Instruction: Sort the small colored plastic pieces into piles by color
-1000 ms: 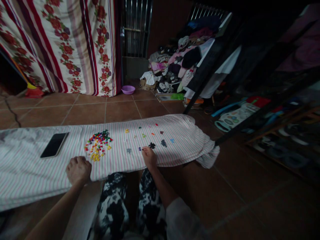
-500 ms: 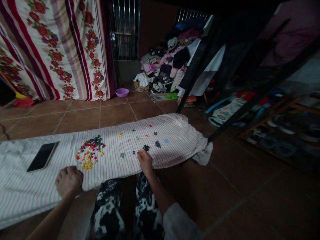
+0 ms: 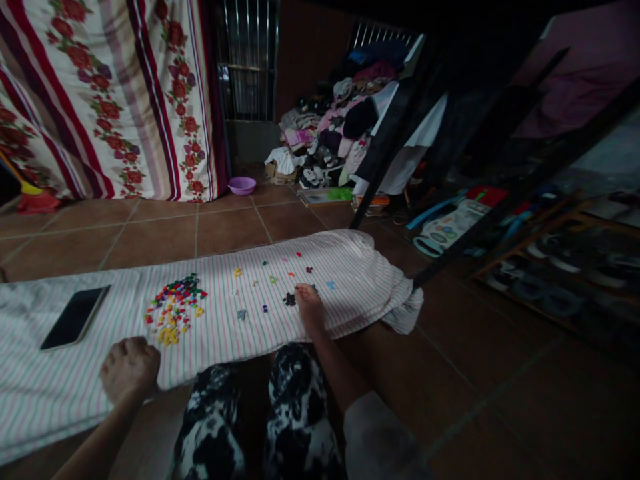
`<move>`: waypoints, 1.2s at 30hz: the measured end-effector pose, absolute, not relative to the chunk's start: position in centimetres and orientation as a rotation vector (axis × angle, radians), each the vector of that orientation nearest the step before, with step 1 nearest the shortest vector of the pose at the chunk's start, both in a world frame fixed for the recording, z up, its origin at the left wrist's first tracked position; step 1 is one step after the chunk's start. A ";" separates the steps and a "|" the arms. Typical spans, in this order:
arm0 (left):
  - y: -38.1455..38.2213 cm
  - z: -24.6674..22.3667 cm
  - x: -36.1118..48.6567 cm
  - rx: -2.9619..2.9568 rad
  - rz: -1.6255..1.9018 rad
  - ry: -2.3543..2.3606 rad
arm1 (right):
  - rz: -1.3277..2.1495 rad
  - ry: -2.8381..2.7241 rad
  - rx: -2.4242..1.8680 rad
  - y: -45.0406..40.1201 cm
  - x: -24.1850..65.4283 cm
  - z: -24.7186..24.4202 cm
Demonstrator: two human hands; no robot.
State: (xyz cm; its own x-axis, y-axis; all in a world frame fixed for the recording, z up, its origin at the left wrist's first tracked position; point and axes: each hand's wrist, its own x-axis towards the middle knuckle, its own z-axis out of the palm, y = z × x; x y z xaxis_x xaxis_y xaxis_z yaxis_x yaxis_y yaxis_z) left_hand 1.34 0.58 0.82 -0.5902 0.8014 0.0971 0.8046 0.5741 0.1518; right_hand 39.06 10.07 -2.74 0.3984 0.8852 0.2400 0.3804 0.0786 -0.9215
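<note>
My right hand [image 3: 311,310] is over the striped cloth with thumb and fingertips pinched on a tiny dark red bead. Just left of it lies a cluster of black beads [image 3: 289,300]; the hand partly covers a dark grey group. Other small colour groups lie around: dark blue beads [image 3: 265,309], grey beads [image 3: 242,315], yellow beads [image 3: 237,273], light blue beads [image 3: 331,285] and dark maroon beads [image 3: 309,270]. A large mixed bead pile [image 3: 176,303] spreads to the left. My left hand [image 3: 131,370] rests with curled fingers at the cloth's near edge; what it holds, if anything, is hidden.
The striped cloth [image 3: 115,310] covers a long low surface. A phone [image 3: 75,319] lies on its left part. Beyond are a purple basin [image 3: 242,186], a flowered curtain [image 3: 145,100] and a clothes heap [image 3: 345,120]. A dark slanted pole [image 3: 385,173] and a shoe rack [image 3: 530,293] stand right.
My right hand has moved right and slightly away from me, from beside the dark blue beads to past the black ones, still pinching. My left hand stays at the cloth edge.
</note>
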 end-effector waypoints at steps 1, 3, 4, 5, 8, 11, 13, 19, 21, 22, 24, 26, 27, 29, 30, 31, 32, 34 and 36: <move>0.6 0.8 1.3 -1.415 -0.283 -2.771 | 0.514 -1.181 -1.532 10.9 40.1 -2.5; 0.7 0.8 1.3 -1.418 -0.280 -2.770 | 0.439 -1.181 -1.612 12.5 42.2 -2.1; 0.7 0.7 1.2 -1.418 -0.277 -2.767 | 0.415 -1.193 -1.659 13.3 43.1 -2.0; 0.7 0.7 1.2 -1.418 -0.275 -2.764 | 0.391 -1.200 -1.714 14.0 44.0 -1.9; 0.8 0.6 1.2 -1.420 -0.269 -2.747 | 0.333 -1.245 -1.901 15.8 45.9 -1.6; 0.8 0.6 1.3 -1.415 -0.265 -2.728 | 0.289 -1.341 -2.037 17.0 46.6 -1.3; 0.8 0.5 1.3 -1.404 -0.268 -2.719 | 0.266 -1.396 -2.105 17.6 46.7 -1.2; 0.8 0.7 1.4 -1.411 -0.259 -2.719 | 0.298 -1.428 -2.240 18.6 46.6 -1.3; 0.9 0.8 1.4 -1.409 -0.263 -2.734 | 0.309 -1.423 -2.254 18.8 46.5 -1.4; 0.9 0.8 1.4 -1.407 -0.266 -2.745 | 0.314 -1.422 -2.258 18.9 46.5 -1.4; 0.9 0.9 1.4 -1.399 -0.274 -2.768 | 0.324 -1.424 -2.262 18.9 46.6 -1.4; 0.9 0.9 1.4 -1.395 -0.283 -2.771 | 0.328 -1.431 -2.262 18.9 46.6 -1.4; 0.8 0.9 1.4 -1.396 -0.289 -2.766 | 0.327 -1.434 -2.263 18.9 46.6 -1.3; 0.8 0.9 1.5 -1.404 -0.296 -2.761 | 0.323 -1.437 -2.260 18.8 46.7 -1.3; 0.8 0.9 1.4 -1.409 -0.296 -2.762 | 0.323 -1.435 -2.253 18.8 46.7 -1.3; 0.8 0.9 1.4 -1.413 -0.294 -2.764 | 0.321 -1.433 -2.240 18.7 46.8 -1.3; 0.8 0.9 1.4 -1.417 -0.291 -2.766 | 0.316 -1.433 -2.222 18.7 46.8 -1.3; 0.8 0.9 1.4 -1.417 -0.290 -2.765 | 0.289 -1.433 -2.180 18.5 46.8 -1.2; 0.9 0.7 1.3 -1.410 -0.305 -2.762 | 0.249 -1.436 -2.143 18.3 46.7 -1.1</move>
State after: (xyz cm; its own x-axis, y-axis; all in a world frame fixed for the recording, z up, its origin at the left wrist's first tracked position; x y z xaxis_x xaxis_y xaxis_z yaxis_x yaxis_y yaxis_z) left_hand 1.27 0.86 0.72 -0.5904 0.7994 0.1112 0.8044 0.5716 0.1619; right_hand 46.69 18.29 -1.06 0.4142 0.8990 0.1421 0.7985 -0.2840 -0.5307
